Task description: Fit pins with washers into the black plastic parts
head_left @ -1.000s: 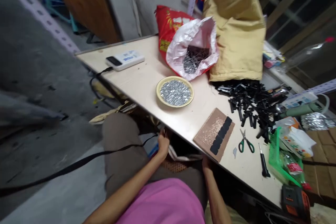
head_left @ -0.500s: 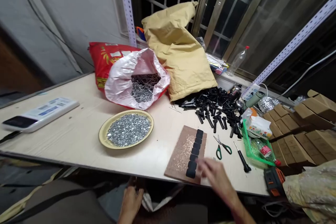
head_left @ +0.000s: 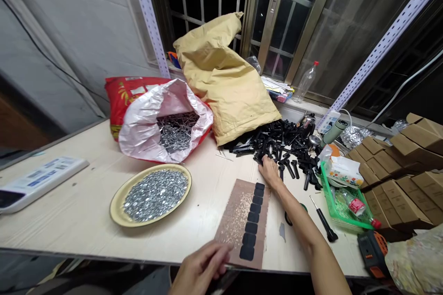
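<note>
My right hand (head_left: 270,173) reaches forward to the near edge of a pile of black plastic parts (head_left: 286,140), its fingers closed on one of them. My left hand (head_left: 204,265) is at the near left corner of a brown board (head_left: 231,221), thumb and fingers pressed together; whatever they may hold is hidden. A row of black rounded square pads (head_left: 253,217) runs along the board's right side, and pale flecks cover its middle. Partly under my right forearm are green-handled scissors (head_left: 288,218).
Left of the board are a yellow bowl (head_left: 117,214) of small metal pieces and a red bag (head_left: 119,97) of nails. Behind stands a tan sack (head_left: 238,97). A screwdriver (head_left: 325,221), green basket (head_left: 346,226) and cardboard boxes (head_left: 398,189) lie to the right.
My right hand has moved from the row of pads forward to the black parts. My left hand has risen from below the table edge to the board. The view has shifted.
</note>
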Motion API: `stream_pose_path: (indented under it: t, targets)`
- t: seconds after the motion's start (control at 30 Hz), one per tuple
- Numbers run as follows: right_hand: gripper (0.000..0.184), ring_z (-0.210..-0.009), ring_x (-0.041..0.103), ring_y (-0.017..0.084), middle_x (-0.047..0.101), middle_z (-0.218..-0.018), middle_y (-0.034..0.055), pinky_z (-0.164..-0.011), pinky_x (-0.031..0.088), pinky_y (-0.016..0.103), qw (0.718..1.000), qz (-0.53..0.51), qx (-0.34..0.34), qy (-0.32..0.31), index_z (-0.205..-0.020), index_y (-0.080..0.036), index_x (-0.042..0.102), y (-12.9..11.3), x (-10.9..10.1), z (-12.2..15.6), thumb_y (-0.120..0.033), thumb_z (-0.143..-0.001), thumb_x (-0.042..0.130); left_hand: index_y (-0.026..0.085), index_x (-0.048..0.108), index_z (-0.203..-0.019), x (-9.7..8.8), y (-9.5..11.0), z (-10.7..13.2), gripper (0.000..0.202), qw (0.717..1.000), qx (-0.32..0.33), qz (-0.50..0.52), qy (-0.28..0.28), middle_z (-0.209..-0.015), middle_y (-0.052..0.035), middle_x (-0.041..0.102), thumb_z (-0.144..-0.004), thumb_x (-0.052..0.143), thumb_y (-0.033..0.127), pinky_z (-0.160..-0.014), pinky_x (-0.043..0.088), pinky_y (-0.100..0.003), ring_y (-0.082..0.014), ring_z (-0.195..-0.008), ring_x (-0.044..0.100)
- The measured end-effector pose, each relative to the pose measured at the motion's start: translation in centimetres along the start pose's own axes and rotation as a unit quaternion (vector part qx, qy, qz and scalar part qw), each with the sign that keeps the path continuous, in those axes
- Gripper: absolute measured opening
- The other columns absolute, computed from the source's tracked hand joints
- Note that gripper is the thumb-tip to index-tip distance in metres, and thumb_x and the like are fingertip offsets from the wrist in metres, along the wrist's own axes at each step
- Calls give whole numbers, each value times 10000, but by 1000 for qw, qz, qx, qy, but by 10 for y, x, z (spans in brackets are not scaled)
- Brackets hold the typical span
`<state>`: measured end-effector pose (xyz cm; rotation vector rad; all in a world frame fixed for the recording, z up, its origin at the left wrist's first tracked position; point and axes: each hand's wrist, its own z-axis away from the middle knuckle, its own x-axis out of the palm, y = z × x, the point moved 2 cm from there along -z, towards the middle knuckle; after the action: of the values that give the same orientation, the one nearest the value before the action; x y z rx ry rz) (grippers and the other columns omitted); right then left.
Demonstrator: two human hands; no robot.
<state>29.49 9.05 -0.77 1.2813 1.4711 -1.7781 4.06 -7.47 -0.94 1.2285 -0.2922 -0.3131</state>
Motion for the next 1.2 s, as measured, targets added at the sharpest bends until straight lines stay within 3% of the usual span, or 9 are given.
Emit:
stream_pose_path:
  t: [0.17,0.3,0.47,0.53,0.6,0.7,0.87,1.03,1.2]
  targets:
    - [141,-684,624,173,674,-767,64,-607,466,267,990,-133,34,-24,-834,-147,576,11,-6,8,-272,-802,520,186,742,-834,14,27,-46,402,992,20,120,34,-714,-63,695,-648,694,540,-570,506,-278,-175,-577,595]
    - [264,-553,598,127,657,-679,21,-507,468,228,970,-236,25,-52,-877,-144,596,5,-2,46,-361,-835,452,154,710,-915,38,38,-93,373,975,24,214,59,-876,-97,720,-664,739,427,-688,523,-270,-201,-785,665]
    - [151,-841,617,169,666,-893,50,-756,499,287,949,-260,-179,-20,-873,-183,663,-14,1,103,-242,-777,562,112,662,-802,56,34,-128,376,957,33,287,14,-725,-65,700,-583,805,382,-682,522,-271,-208,-752,673]
    - [145,-884,617,170,668,-919,39,-793,491,288,936,-225,-260,-77,-862,-199,682,-19,-4,100,-211,-801,551,113,632,-765,50,29,-131,357,948,36,315,34,-682,-47,685,-580,810,360,-615,517,-250,-182,-670,662]
    - [171,-849,630,161,677,-891,27,-764,497,271,947,-153,-262,-107,-839,-200,690,-21,-11,75,-219,-848,520,128,603,-771,39,25,-130,313,938,12,340,68,-628,-10,653,-614,798,315,-536,504,-230,-134,-551,623]
    - [233,-938,610,181,659,-1014,68,-828,472,299,984,-11,-176,-3,-1006,-184,664,-24,-20,18,-190,-894,460,142,584,-787,23,23,-126,283,934,-25,342,97,-527,50,576,-660,774,310,-469,481,-204,-87,-425,551]
    - [509,-1041,568,246,599,-1109,128,-866,425,352,989,62,-130,14,-1312,-212,488,-37,0,-34,-41,-833,465,99,636,-851,11,30,-118,280,929,-49,362,54,-595,-39,669,-718,733,325,-544,522,-213,-131,-530,644]
    - [442,-966,571,214,589,-1057,116,-832,423,317,984,94,-137,57,-1210,-201,561,-43,0,-27,-25,-845,385,96,627,-828,3,28,-114,162,906,-68,416,40,-771,-123,724,-723,720,176,-677,566,-290,-204,-700,708]
    - [165,-793,573,179,610,-830,52,-745,467,303,959,-173,-138,177,-893,-169,590,-46,-11,29,-276,-868,467,119,612,-822,2,21,-117,182,891,-46,452,27,-898,-130,722,-694,740,141,-804,551,-345,-241,-858,702]
